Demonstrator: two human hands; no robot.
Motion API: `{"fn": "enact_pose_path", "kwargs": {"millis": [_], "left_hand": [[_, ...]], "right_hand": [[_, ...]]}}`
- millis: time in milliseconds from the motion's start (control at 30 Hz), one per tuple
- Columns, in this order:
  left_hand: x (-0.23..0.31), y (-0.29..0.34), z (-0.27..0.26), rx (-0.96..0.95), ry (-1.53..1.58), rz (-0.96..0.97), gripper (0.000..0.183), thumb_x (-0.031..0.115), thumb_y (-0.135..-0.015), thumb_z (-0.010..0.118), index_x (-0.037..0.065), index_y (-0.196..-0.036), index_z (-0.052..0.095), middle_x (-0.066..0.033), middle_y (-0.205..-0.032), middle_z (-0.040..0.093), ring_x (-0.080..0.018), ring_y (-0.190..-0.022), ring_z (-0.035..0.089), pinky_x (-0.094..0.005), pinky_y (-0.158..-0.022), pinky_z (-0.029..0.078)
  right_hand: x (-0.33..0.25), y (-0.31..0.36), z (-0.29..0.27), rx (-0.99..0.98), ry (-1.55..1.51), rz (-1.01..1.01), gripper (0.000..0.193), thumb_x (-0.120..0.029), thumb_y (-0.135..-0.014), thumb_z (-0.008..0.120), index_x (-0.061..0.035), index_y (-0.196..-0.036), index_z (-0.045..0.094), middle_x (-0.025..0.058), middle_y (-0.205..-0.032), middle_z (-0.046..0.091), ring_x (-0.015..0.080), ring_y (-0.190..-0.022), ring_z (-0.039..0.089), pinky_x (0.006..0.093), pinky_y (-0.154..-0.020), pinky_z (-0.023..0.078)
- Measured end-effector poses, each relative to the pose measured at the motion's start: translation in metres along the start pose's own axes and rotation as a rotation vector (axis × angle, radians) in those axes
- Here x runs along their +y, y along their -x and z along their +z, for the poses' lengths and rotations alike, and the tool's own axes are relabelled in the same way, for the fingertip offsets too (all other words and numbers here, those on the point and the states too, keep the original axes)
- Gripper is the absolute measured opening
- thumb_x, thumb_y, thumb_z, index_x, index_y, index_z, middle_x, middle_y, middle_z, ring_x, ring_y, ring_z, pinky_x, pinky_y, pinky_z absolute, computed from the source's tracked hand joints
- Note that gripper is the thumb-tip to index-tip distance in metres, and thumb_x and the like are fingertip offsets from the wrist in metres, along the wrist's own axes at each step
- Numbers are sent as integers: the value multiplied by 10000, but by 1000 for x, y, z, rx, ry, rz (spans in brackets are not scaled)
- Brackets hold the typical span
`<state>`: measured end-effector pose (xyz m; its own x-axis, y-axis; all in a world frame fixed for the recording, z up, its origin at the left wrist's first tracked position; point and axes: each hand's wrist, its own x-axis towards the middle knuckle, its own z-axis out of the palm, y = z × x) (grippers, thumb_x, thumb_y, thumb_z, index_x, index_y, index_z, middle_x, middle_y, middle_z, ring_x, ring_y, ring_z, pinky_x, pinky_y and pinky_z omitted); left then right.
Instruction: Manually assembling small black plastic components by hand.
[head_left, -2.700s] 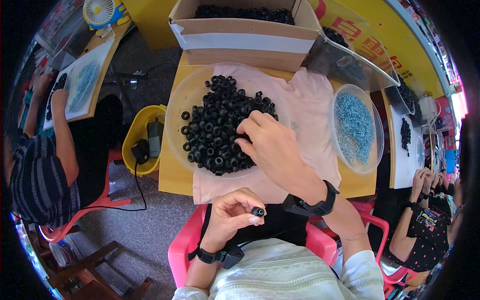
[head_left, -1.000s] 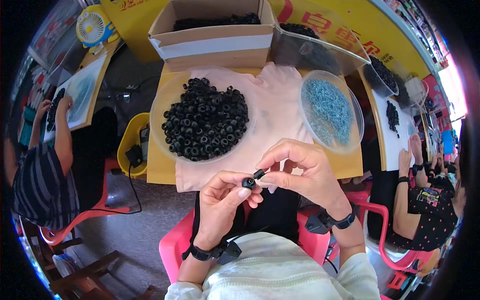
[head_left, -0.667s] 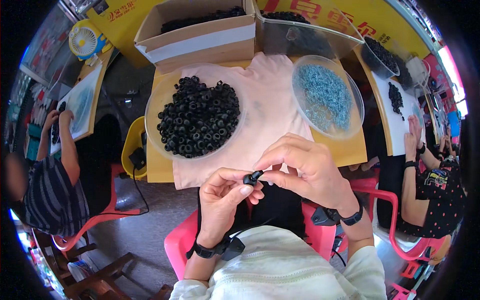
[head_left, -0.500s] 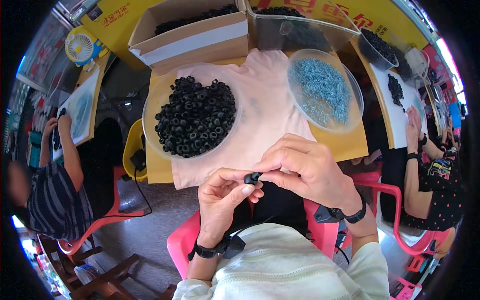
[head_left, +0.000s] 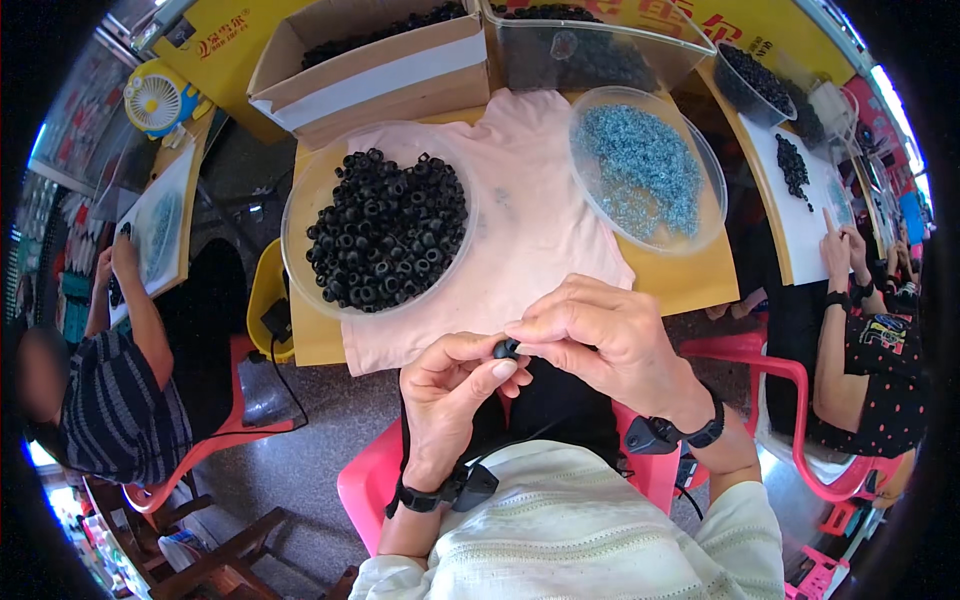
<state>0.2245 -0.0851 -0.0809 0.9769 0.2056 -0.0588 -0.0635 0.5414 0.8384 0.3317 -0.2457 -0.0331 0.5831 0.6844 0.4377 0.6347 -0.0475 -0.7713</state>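
Note:
My left hand [head_left: 448, 388] pinches a small, round black ring-like piece [head_left: 505, 349] between thumb and fingertips. Against its right side press the closed fingertips of my right hand [head_left: 612, 338]; whatever they hold is too small and too covered to make out. Both hands are together in front of the table's near edge, above my lap. Beyond my left hand, a clear shallow round tray [head_left: 289, 248] holds a heap of black ring-like pieces [head_left: 385, 235]. Past my right hand, another clear round tray [head_left: 716, 196] holds tiny pale-blue translucent pieces [head_left: 645, 160].
A pink cloth [head_left: 545, 210] lies over the yellow tabletop [head_left: 690, 275]. At the back stand a cardboard box [head_left: 385, 80] and a clear bin [head_left: 600, 60], both with black pieces. People work at tables on either side. A yellow bucket [head_left: 263, 290] stands at left.
The black parts at my fingertips, showing as two lumps before, now look like one piece. My hands stay nearly in place. The person at right has shifted their hands.

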Motion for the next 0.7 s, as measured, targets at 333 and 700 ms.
{"fn": "enact_pose_path", "kwargs": {"millis": [333,700], "left_hand": [[-10,-11,-9,-36,208,-213,108,37,-925,655,-5,-1023,635,-177,-952,706,-196,-777,690,-272,-672,549],[-15,-13,-3,-9,67,-159,105,25,-923,655,-8,-1021,638,-179,-964,708,-208,-815,702,-295,-693,569]], "right_hand": [[2,4,6,65,68,0,179,11,-780,729,-8,-952,682,87,-847,658,246,-795,639,332,-681,528],[8,8,1,-18,-322,430,98,-43,-907,666,16,-985,674,64,-851,656,114,-703,641,257,-602,522]]}}
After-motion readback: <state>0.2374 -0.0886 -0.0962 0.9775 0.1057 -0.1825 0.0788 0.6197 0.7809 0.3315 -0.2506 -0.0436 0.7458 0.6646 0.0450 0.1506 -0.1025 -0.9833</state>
